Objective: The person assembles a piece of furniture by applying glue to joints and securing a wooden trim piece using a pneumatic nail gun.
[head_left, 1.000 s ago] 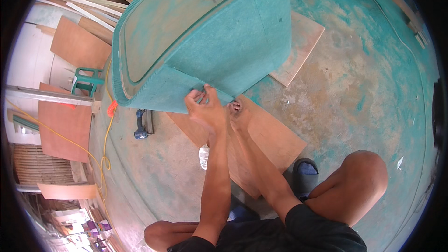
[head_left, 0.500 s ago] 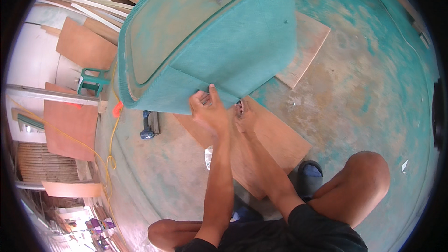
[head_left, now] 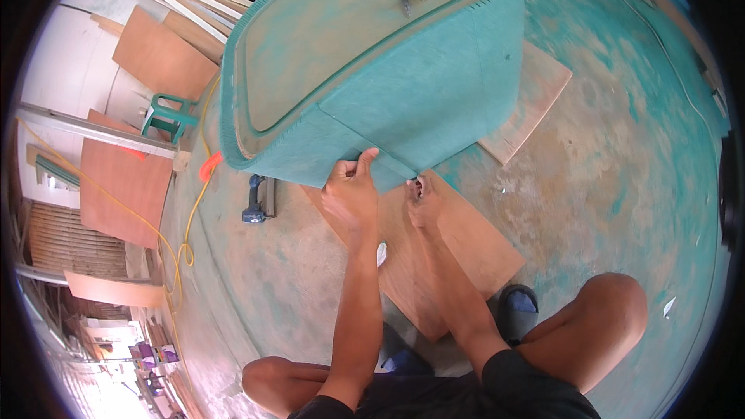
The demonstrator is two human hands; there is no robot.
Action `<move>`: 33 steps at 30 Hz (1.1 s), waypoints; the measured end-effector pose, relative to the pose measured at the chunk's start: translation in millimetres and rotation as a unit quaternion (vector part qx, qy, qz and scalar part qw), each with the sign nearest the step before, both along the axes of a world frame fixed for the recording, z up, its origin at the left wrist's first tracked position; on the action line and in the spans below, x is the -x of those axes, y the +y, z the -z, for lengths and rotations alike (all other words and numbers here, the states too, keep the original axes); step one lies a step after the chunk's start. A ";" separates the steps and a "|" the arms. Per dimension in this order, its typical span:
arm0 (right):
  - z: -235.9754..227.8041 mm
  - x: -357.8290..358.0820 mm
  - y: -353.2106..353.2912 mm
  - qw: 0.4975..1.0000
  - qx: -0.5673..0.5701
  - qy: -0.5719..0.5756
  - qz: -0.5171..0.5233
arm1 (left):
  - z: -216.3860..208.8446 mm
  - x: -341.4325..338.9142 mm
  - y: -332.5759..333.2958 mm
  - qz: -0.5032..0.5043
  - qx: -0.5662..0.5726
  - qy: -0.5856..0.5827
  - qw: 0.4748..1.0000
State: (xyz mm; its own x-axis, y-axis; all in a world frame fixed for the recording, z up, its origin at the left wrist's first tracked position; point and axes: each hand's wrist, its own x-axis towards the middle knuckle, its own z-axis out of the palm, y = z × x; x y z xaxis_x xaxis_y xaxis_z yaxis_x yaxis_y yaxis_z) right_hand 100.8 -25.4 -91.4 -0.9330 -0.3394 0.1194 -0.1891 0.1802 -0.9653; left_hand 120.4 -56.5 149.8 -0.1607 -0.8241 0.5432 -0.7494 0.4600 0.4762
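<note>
the teal covered piece (head_left: 442, 81) stands on the floor in front of the person, its lower edge by a plywood sheet (head_left: 477, 244). its bulk suggests a rather heavy, awkward body — probably stiff underneath, judging by the firm curve of its wall. the cover looks soft and thin, with a dry, matte face that should not slip much, though a hard tug might stretch it or strain the seam (head_left: 388, 158). the left hand (head_left: 351, 188) has its fingers curled and thumb extended against the cover beside that seam; whether cloth is pinched there i cannot tell. the right hand (head_left: 423, 200) is curled at the seam's lower end, its grip too small to make out. for the cloth, the loose lower edge seems the best hold; for the whole piece, both ends from below — not the pleated rim (head_left: 230, 136).
</note>
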 end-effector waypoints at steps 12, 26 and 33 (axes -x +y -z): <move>-6.2 -0.3 3.1 0.995 -0.080 0.055 -0.011 | -3.3 -5.1 -4.1 0.032 0.025 -0.082 0.996; -16.2 -20.5 13.9 0.991 0.059 -0.121 -0.026 | -149.8 -12.5 -29.0 0.239 0.287 -0.012 0.927; -12.7 -30.7 -7.8 0.961 0.162 -0.218 -0.053 | -129.2 -8.5 -39.0 0.321 0.066 0.057 0.943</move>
State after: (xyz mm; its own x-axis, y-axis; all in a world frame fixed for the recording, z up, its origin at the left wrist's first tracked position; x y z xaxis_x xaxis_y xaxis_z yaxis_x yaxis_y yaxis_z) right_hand 131.4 -33.2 -78.7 -0.8805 -0.4464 -0.1597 0.2458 -0.1418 -0.9589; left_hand 128.9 -95.6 279.0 -0.5388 -0.4996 0.6784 -0.2432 0.8632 0.4425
